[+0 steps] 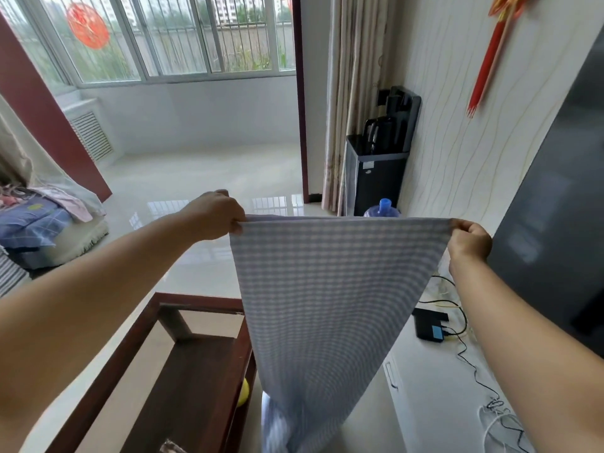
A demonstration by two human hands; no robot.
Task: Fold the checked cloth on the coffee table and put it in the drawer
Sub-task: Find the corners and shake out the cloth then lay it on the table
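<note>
- Your left hand (217, 214) and right hand (469, 238) are each pinching a top corner of the checked cloth (327, 295).
- It is hanging lengthwise, above the coffee table (163, 364), level between both hands.

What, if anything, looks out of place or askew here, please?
Nothing looks damaged or spilled. The checked cloth hangs in the air, pinched at its top corners by the left hand and right hand. Loose cables sprawl untidily over the white cabinet.
</note>
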